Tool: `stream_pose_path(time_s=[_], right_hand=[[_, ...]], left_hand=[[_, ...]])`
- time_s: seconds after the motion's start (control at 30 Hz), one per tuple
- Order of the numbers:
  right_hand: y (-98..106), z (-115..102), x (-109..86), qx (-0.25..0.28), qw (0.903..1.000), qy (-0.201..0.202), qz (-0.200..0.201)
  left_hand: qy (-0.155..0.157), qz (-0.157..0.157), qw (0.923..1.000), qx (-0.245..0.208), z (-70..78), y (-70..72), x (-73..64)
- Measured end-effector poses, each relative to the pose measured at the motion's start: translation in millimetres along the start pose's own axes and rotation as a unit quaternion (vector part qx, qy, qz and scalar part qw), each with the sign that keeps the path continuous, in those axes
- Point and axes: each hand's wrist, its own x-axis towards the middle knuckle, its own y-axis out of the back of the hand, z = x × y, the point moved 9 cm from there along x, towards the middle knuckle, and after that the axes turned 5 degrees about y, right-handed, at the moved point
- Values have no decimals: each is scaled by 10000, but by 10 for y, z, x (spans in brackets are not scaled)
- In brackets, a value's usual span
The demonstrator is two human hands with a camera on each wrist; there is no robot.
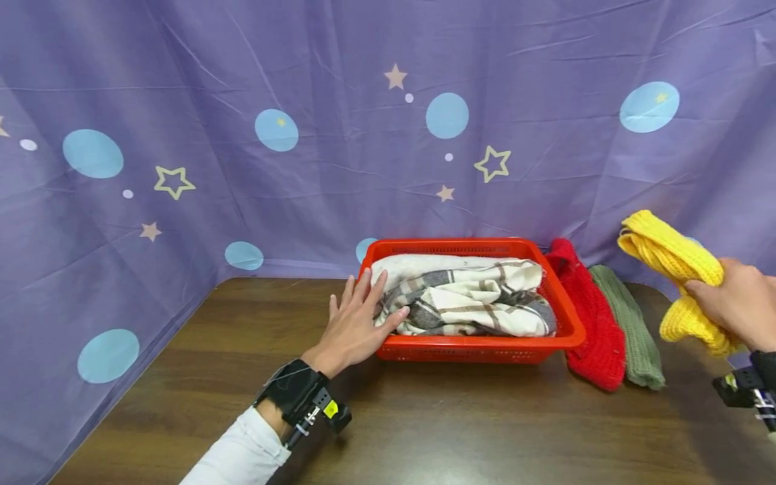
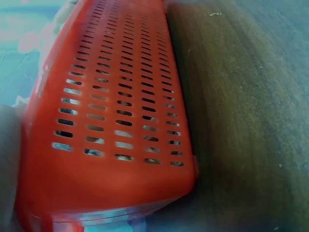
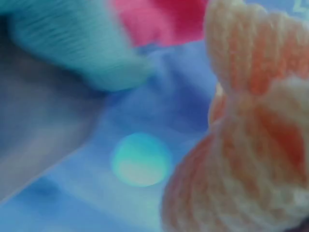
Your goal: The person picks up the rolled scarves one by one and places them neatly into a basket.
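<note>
A red plastic basket [image 1: 479, 343] holds a bunched plaid cloth [image 1: 473, 303] in white, grey and brown, with a fluffy white cloth [image 1: 436, 261] behind it. My left hand [image 1: 351, 330] lies with spread fingers over the basket's left edge, its fingertips by the cloths. Off to the right, my right hand [image 1: 742, 303] grips a folded yellow knitted scarf [image 1: 673, 252] around its middle, above the table. The scarf's ribbed folds look pale orange in the right wrist view. The palm side of the right hand is hidden.
Beside the basket's right end lie a folded red knitted piece [image 1: 591, 323] and a green knitted piece [image 1: 630, 327]. All this is on a brown wooden table [image 1: 461, 417]. A purple curtain [image 1: 339, 175] with stars and dots hangs behind and at the left.
</note>
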Motion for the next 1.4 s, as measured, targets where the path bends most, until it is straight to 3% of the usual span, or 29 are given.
stream_pose_path(time_s=[0.2,0.4,0.5,0.6,0.77,0.83,0.9,1.07,1.17,1.27,1.4], right_hand=[[158,-734,43,-138,9975,659,207],[113,-1580,72,117,9861,1657,63],[51,-2019,49,318,9722,2321,-31],[-38,-2444,-18,457,9533,2978,-201],[-224,-2969,-176,737,9157,3870,-788],[-278,-3072,-199,627,9063,4087,-879],[-307,-3103,-178,360,9034,4201,-781],[-328,-2964,20,-430,9113,4081,-336],[-327,-2865,149,-601,9135,4023,-103],[-327,-2825,225,-476,9012,4307,110],[-359,-2799,292,-223,8768,4793,317]], left_hand=[[-400,174,9990,53,180,219,41],[-1104,1010,9885,-207,698,652,135],[-1580,1317,9785,139,1016,790,181],[-1902,1446,9677,806,1258,825,259],[-2243,1490,9525,1421,1449,818,385],[-2404,1697,9447,1449,1463,852,405],[-2597,1991,9335,1468,1456,899,412],[-2994,2365,9066,1805,1382,937,445],[-3040,2342,8994,2093,1308,930,516],[-3052,2265,8972,2248,1236,914,612],[-3380,2008,8927,2204,1178,843,716]])
